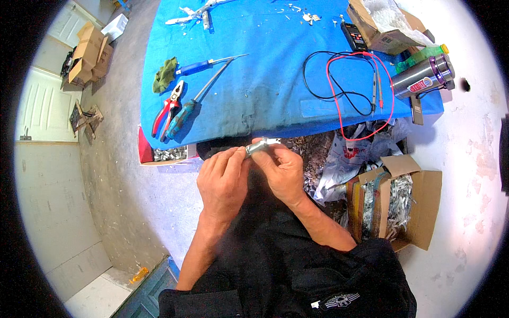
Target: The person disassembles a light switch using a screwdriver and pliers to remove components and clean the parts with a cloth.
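Observation:
Between both hands, just off the near edge of the table, is a small silvery, roughly cylindrical part (258, 147) with a whitish end pointing right. My left hand (225, 177) is closed, its fingertips pinching the part's left end. On the other side, my right hand (282, 170) grips the part between thumb and fingers. On the blue cloth to the left lie red-handled pliers (173, 106), a blue-handled screwdriver (195, 68) and a longer screwdriver with a teal handle (183, 117). The exact kind of the held part is too small to tell.
Multimeter (353, 37) leads coil across the right of the blue-covered table (254, 100), near a steel flask (421, 78). Similar white-silver pieces (193, 13) lie at the far edge. Cardboard boxes hold small metal parts (169, 153) at left and silvery strips (400, 204) at right.

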The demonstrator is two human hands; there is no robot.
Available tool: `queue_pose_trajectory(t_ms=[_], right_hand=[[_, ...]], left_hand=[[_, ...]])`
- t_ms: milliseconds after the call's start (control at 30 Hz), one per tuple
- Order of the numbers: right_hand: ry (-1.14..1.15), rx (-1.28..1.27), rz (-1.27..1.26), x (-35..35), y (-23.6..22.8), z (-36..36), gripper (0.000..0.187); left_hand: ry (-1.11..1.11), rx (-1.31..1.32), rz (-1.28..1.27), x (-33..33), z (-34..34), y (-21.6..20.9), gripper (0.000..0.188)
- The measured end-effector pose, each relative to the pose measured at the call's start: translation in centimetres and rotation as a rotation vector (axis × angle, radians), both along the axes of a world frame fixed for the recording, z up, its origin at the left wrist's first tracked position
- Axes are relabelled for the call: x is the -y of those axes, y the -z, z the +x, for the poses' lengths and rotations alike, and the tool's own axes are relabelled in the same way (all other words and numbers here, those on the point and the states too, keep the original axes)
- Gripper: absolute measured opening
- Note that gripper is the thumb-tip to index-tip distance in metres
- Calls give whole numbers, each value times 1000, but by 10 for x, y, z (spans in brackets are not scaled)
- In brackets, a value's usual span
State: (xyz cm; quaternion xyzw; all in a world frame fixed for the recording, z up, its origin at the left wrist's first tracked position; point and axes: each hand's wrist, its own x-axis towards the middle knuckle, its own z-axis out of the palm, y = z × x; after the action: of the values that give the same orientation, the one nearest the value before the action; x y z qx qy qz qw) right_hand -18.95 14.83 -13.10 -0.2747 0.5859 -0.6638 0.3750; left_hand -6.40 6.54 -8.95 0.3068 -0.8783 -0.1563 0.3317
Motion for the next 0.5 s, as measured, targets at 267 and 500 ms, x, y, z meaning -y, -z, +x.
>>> queue_pose_trajectory(t_ms=[267,500], right_hand=[[-333,147,-26,-7,1,-27,33],[-514,273,-84,-6,-1,-37,34]], left_hand=[[7,-124,974,2,27,-13,21],[103,-347,1298,7,38,-10,17]])
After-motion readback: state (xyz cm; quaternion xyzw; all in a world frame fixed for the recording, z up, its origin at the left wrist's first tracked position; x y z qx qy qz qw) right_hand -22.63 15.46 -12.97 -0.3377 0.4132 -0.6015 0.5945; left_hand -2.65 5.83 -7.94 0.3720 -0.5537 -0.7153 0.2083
